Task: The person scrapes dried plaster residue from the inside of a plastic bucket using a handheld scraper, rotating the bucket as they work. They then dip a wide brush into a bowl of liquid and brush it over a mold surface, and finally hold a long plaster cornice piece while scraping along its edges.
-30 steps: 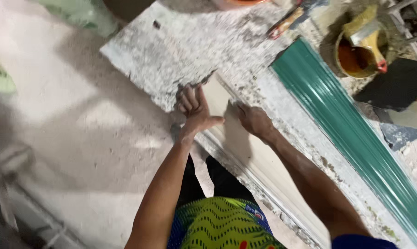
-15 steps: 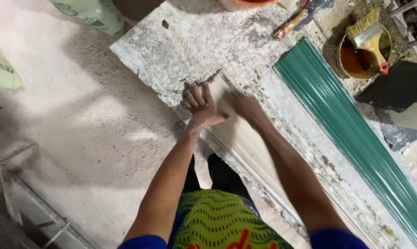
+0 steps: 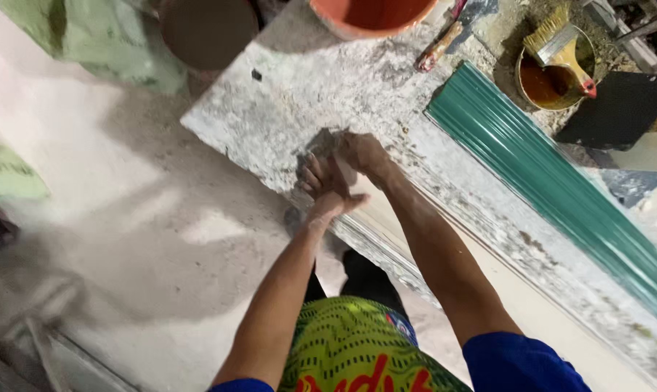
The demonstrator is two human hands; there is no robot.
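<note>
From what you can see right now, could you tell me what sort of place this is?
Probably a plaster-moulding workshop. Both hands press at the end of a pale moulding on a plaster-crusted bench, beside a green ribbed mould, with a brush resting in a tin of brown liquid.

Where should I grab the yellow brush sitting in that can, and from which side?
Probably by the yellow handle near its red tip, coming from the right. The brush lies tilted across the can of brown liquid, bristles at the far rim and the handle sticking out over the right rim, clear of the liquid.
</note>
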